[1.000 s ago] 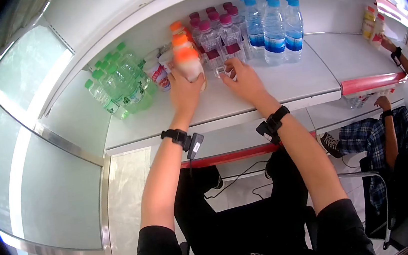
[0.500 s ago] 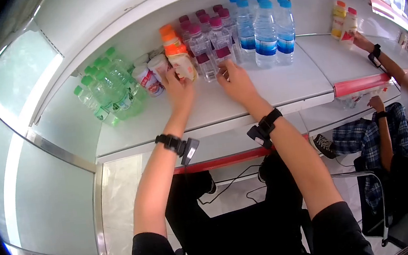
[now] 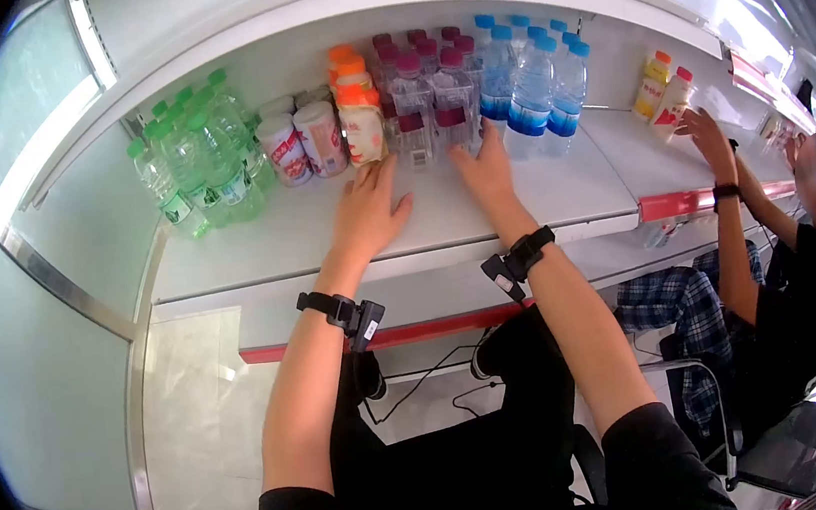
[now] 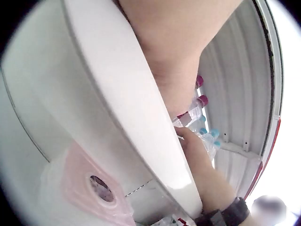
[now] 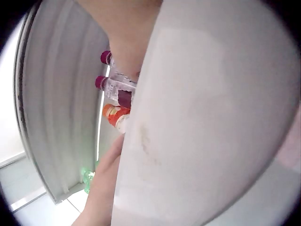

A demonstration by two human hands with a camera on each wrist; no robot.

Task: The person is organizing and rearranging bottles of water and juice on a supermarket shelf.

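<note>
My left hand [image 3: 368, 216] lies low over the shelf with its fingers extended, the fingertips right at the foot of the front orange-capped bottle [image 3: 363, 131]. My right hand [image 3: 489, 173] has its thumb and forefinger spread, close to the base of a purple-capped clear bottle [image 3: 453, 109] and the blue-capped water bottles [image 3: 531, 90]. Neither hand holds anything. The orange-capped bottles stand upright in a row, beside the purple-capped group. In the left wrist view the right hand [image 4: 195, 153] shows past the forearm; the right wrist view shows part of the left hand [image 5: 106, 176].
Printed white cans [image 3: 321, 139] stand left of the orange-capped bottles, then green-capped bottles [image 3: 207, 167] near the glass side panel [image 3: 44, 327]. An upper shelf [image 3: 320, 8] overhangs everything. At the right, another person [image 3: 784, 283] reaches toward a red-capped bottle [image 3: 673, 106].
The left hand set the orange-capped bottle down at the row's front, let go and drew back toward the shelf edge. The right hand moved from the purple-capped bottle's base slightly right.
</note>
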